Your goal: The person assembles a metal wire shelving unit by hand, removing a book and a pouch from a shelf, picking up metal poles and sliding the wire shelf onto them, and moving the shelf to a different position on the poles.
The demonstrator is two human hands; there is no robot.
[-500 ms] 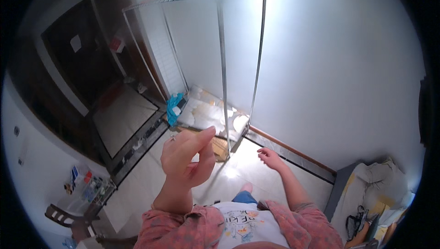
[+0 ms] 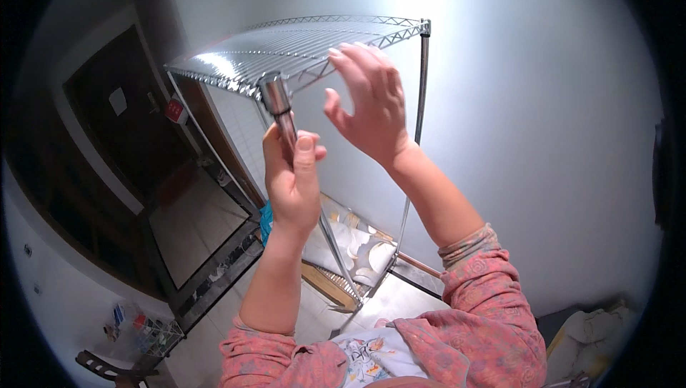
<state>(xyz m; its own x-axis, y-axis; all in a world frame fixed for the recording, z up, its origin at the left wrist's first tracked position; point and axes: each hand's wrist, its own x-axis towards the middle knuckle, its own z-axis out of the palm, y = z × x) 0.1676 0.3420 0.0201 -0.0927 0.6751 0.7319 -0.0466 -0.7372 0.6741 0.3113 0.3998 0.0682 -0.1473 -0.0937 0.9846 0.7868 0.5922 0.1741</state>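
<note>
Head view: chrome wire rack shelf on slim metal posts now fills the upper frame; half a second ago the rack stood farther off, hands low. Left hand has risen and is clamped around the shiny front metal post, just under the shelf corner. Right hand is raised beside that corner, fingers spread, holding nothing, close to the shelf edge. Judgement: work has moved up to the shelf's front corner. Below the shelf, pale bags lie on the rack's bottom level.
</note>
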